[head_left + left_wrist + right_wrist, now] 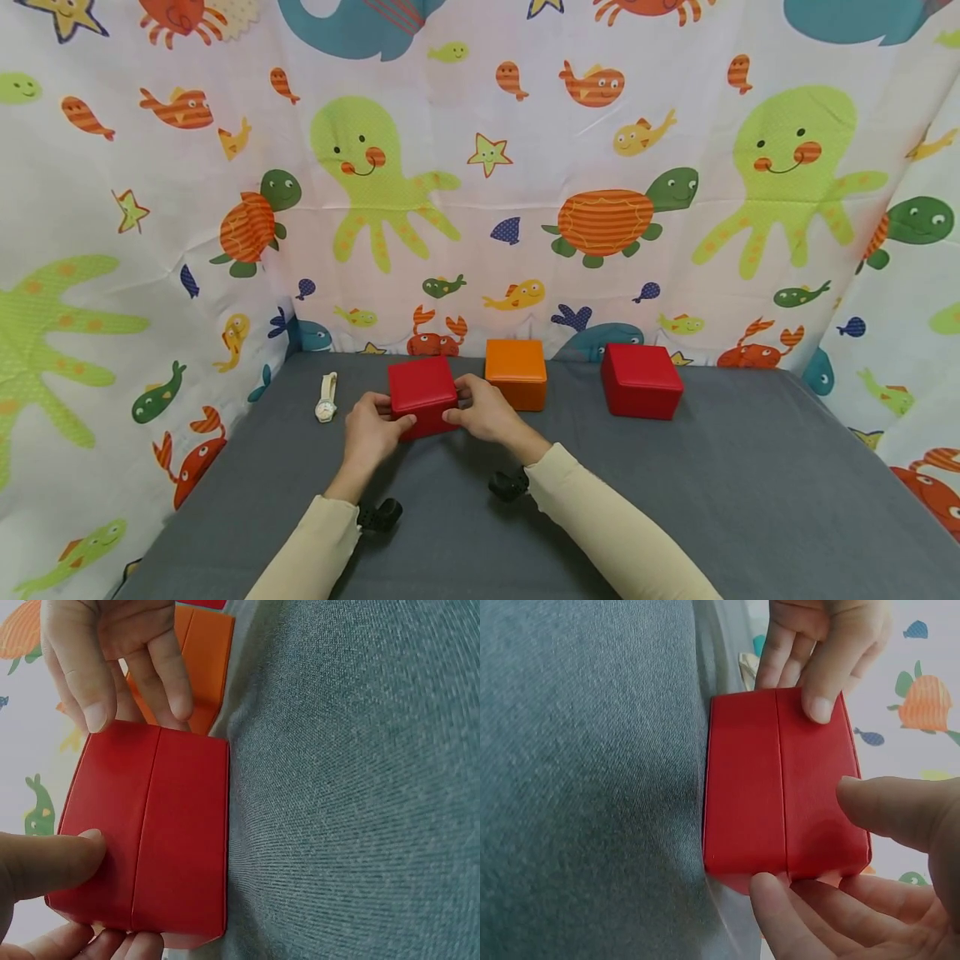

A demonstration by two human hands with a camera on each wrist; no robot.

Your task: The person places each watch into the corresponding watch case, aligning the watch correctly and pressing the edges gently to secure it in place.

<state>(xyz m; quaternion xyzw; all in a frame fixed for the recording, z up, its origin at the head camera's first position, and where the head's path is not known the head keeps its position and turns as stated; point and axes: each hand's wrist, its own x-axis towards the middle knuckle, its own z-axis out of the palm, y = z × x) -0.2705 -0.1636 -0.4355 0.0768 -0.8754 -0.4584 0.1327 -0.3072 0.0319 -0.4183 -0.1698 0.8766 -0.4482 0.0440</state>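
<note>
Backdrop cloth (480, 225): white, printed with sea creatures, hung behind and at both sides.

Tabletop (675, 500): dark grey, woven surface; it carried three boxes and a watch.

Sleeves, two: cream, left sleeve (311, 546) and right sleeve (615, 525), both reaching in from the near edge.

Left hand (373, 433): grip closed about the left side of the nearer red box, thumb on its front face above the seam, fingers along the side.

Right hand (487, 410): grip likewise engaged on the same box from the right, thumb at the front, fingers against the right side, the orange box just beyond.

Second red box (642, 383): well apart to the right, near the back edge.

Nearer red box (423, 396): left of centre at the tabletop, between both hands, turned slightly, lid down; whether its base bore fully on the surface could not be told.

Orange box (515, 375): upright, between the two red boxes, nearer the held one.

Wrist devices, two: black, one at the left wrist (380, 516), one at the right (509, 485).

Watch (326, 404): pale strap, round dial toward the near end, lying left of the left hand.
</note>
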